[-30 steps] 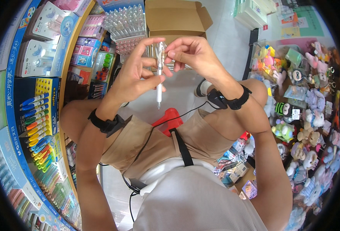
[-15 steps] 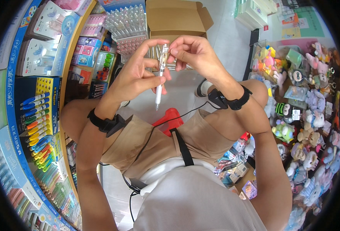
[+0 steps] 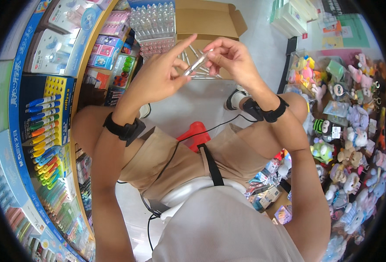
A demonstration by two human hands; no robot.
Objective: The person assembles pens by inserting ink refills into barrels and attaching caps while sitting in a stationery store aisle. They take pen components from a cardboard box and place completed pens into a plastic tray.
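Both my hands are raised in front of me over an open cardboard box (image 3: 210,19) on the floor. My left hand (image 3: 160,76) and my right hand (image 3: 230,56) together pinch a slim clear pen (image 3: 197,64), held tilted between their fingertips. My left forefinger points up and to the right. More slim pens (image 3: 201,75) lie in the box just behind the held one. Each wrist wears a black band.
Shelves on my left carry racks of coloured markers (image 3: 44,126), boxed stationery (image 3: 53,39) and a clear case of pens (image 3: 153,22). On my right stand bins of plush toys (image 3: 354,144). A red stool (image 3: 195,133) is under me. Pale floor lies ahead.
The pen hung upright between my hands before. Now it is tilted and lifted, with my hands slightly further apart along it.
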